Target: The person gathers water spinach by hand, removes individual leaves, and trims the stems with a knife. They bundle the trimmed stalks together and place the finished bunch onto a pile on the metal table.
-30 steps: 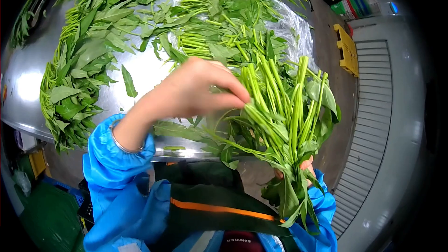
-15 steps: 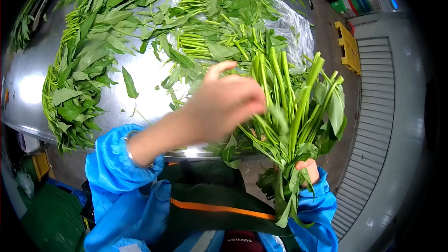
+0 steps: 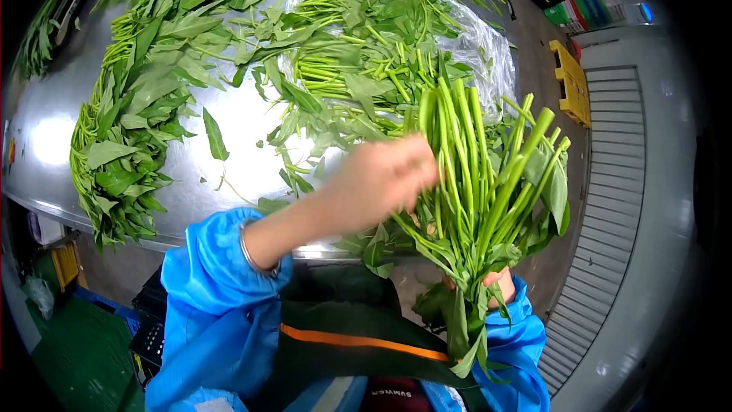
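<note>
- We gripped the bunch of leafy greens [image 3: 488,183] low down in our right hand [image 3: 499,288], its cut stems pointing up, just past the near edge of the metal table [image 3: 183,175].
- Our left hand [image 3: 381,183], blurred, was at the left side of the stems, fingers bent; we could not tell whether it pinched anything.
- More greens [image 3: 133,130] lay across the table, some beside clear plastic [image 3: 476,49].

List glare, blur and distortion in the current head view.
Head view: left hand motion-blurred, fingers smeared; strong glare on the metal table; wide-angle distortion curves the slatted strip, corners fall to black. Stems of the held bunch look fairly sharp.
</note>
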{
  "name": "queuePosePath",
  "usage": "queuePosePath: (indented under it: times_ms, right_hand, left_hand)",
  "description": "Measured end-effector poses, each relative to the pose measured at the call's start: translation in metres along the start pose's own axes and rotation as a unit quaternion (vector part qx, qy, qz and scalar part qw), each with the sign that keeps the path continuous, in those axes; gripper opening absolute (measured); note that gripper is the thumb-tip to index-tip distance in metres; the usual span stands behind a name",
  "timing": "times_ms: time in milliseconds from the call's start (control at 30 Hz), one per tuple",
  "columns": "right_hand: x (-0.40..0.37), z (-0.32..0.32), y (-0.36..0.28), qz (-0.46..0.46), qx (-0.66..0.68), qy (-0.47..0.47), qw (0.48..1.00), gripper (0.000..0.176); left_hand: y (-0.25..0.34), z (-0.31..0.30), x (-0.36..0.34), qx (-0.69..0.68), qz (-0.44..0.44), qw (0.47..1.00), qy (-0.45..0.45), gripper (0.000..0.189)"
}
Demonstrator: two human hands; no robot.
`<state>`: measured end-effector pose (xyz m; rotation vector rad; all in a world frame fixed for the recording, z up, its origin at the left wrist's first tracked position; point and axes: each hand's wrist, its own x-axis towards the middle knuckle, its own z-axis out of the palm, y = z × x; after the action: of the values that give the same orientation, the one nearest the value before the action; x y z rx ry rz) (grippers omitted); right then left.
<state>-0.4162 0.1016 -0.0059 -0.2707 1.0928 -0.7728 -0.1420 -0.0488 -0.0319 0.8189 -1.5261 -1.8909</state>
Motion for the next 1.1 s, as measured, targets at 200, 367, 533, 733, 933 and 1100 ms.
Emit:
queuePosePath:
  times_ms: [200,367,533,733,933,1100]
  right_hand:
    - [0.006,-0.003,-0.007,-0.005,-0.057,-0.020,0.998,0.056]
    - [0.008,-0.003,-0.012,-0.001,-0.079,-0.028,0.996,0.056]
    - [0.008,-0.007,-0.016,0.002,-0.106,-0.041,0.994,0.057]
    - [0.008,-0.011,-0.019,0.016,-0.136,-0.054,0.989,0.058]
    - [0.015,-0.008,-0.020,0.017,-0.168,-0.082,0.982,0.058]
    - [0.019,-0.021,-0.024,0.035,-0.206,-0.113,0.971,0.059]
  left_hand:
    - [-0.009,-0.081,0.031,0.371,0.251,0.769,0.457,0.039]
    - [0.048,-0.032,0.008,0.391,0.267,0.878,0.066,0.069]
    - [0.047,-0.062,0.011,-0.008,0.076,0.997,-0.003,0.019]
    - [0.049,-0.020,0.001,0.465,0.281,0.835,0.093,0.032]
    - [0.022,-0.052,0.022,-0.130,0.040,0.991,0.015,0.014]
    - [0.051,-0.058,0.009,0.311,0.255,0.887,0.228,0.061]
